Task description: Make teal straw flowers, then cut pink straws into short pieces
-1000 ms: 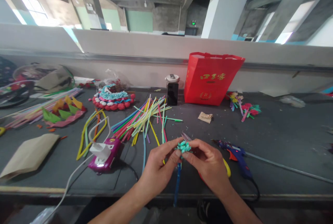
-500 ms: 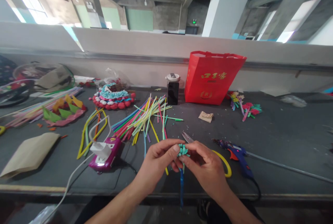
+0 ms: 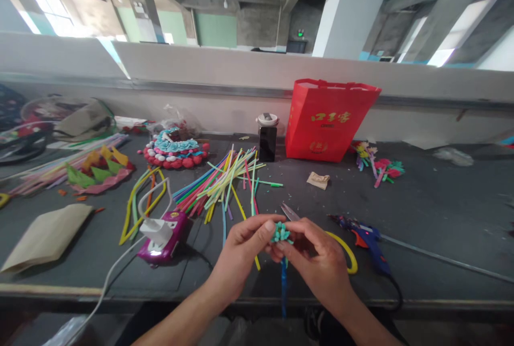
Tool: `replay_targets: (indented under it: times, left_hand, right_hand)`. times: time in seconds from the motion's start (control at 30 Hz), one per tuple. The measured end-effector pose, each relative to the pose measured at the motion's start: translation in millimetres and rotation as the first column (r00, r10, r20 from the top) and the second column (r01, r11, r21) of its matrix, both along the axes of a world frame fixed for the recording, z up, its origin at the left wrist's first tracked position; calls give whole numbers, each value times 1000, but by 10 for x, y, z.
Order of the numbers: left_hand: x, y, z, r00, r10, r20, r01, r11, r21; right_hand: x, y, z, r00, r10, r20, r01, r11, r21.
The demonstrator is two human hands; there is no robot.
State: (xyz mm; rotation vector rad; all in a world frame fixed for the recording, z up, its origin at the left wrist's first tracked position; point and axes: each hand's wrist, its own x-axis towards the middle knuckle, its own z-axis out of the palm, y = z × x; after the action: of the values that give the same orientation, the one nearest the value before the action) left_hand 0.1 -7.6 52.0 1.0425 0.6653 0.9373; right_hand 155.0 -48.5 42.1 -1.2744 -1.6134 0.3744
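Between my fingers is a small turquoise flower made of short, thin petals, with a blue stem hanging below it. My left hand pinches the flower from the left, its thumb on the petals. From the right, my right hand closes its thumb and fingers on the flower's edge and base. The undersides of both hands are hidden. Just beyond them lie scissors, their blades showing and a yellow handle partly behind my right hand.
A blue glue gun lies at the right. Colourful straw-like strips are heaped ahead, near a phone and red bag. At the left are a purple power socket with a white cable and a folded brown paper.
The turquoise flower has turned and shifted slightly left between my fingers, with its centre more towards me. The blue stem's lower end has swung a little to the right.
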Motion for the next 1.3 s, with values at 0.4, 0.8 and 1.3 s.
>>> replay_targets:
  times: [0.4,0.8,1.3]
  left_hand:
    - [12,-78,75,998,48,-41,-40,983,178]
    - [-13,-57,16,993,44,-107,-10,954,301]
    - [1,-23,-49,993,65,-99,-39,969,244]
  right_hand:
    - [30,-82,-32,994,25,-106,-23,1000,15]
    - [46,-63,-10,999,-12,-39,17,991,130]
    - [2,-36,-15,999,-4,-36,7,995,101]
